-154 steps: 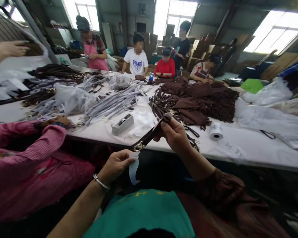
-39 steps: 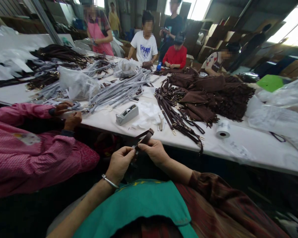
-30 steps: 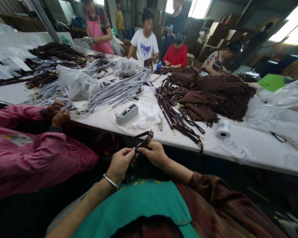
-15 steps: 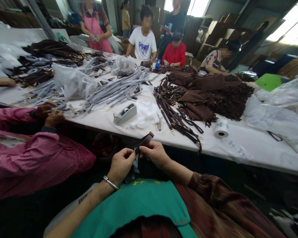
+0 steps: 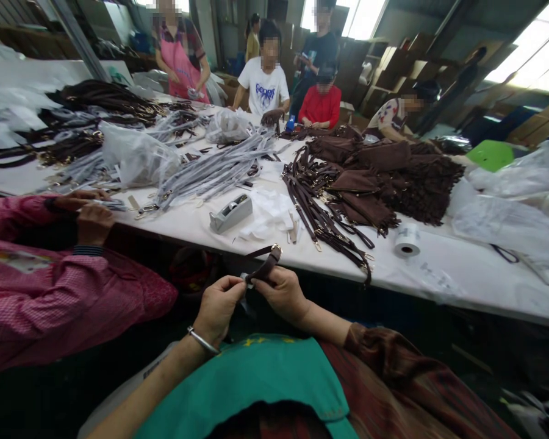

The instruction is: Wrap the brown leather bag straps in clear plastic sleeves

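A dark brown strap with a gold-coloured metal piece at its top end is held up in front of the table edge. My left hand pinches its lower end, where a bit of clear or whitish film hangs down. Close beside it, my right hand has its fingers closed on the same strap. Beyond my hands, a grey tape dispenser sits on the table with white sheets next to it. A pile of brown straps with metal clips lies to the right.
Grey wrapped straps and a plastic bag cover the table's left part. Brown fringed bags and a white roll lie to the right. At the left a person in a pink checked sleeve works close by; several people stand or sit opposite.
The strap has turned so that its metal end and a loop show above my hands. Both my hands have shifted slightly left. The neighbour's hands at the left have moved a little.
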{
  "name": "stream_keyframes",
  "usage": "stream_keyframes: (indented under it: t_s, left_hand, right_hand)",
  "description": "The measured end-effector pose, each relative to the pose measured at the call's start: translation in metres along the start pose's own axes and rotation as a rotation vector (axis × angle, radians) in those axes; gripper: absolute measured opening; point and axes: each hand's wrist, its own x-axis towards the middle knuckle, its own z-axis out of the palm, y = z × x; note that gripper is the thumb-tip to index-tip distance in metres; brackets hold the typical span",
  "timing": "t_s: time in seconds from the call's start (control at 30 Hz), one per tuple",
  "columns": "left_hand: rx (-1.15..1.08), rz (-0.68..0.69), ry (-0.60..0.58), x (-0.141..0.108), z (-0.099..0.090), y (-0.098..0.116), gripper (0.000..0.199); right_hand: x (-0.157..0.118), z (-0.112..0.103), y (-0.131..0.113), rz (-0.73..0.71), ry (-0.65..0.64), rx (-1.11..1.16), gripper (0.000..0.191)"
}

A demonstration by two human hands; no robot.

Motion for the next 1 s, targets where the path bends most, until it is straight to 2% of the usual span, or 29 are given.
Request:
stream_keyframes:
  t_s: [0.17,0.4,0.6,0.73,0.77,0.9,1.0]
  left_hand:
    - [0.034,0.037,-0.007,-0.005,-0.004,0.005,0.021]
    - [0.193,0.061,-0.004,-0.017,-0.003,0.007,0.027]
    - [0.237,0.095,0.015,-0.017,-0.009,0.009,0.025]
    - [0.353,0.322,0.054,-0.017,-0.012,0.012,0.014]
    - [0.358,0.354,0.034,-0.016,-0.013,0.013,0.013]
    - [0.349,0.211,-0.167,-0.014,-0.019,0.013,0.016]
    - [0.368,0.219,-0.132,-0.014,-0.025,0.014,0.013]
  right_hand:
    - [-0.004,-0.001,0.003,-0.151,-0.100,-0.119,0.020]
    - [0.001,0.006,-0.001,-0.061,-0.007,-0.015,0.016]
    - [-0.010,0.009,0.017,-0.186,-0.140,-0.058,0.021]
    - [-0.010,0.011,0.020,-0.187,-0.163,-0.095,0.020]
    - [-0.009,0.012,0.019,-0.181,-0.170,-0.108,0.019]
    - [-0.005,0.010,0.012,-0.176,-0.220,-0.156,0.017]
    - [-0.003,0.005,0.012,-0.079,-0.256,-0.050,0.022]
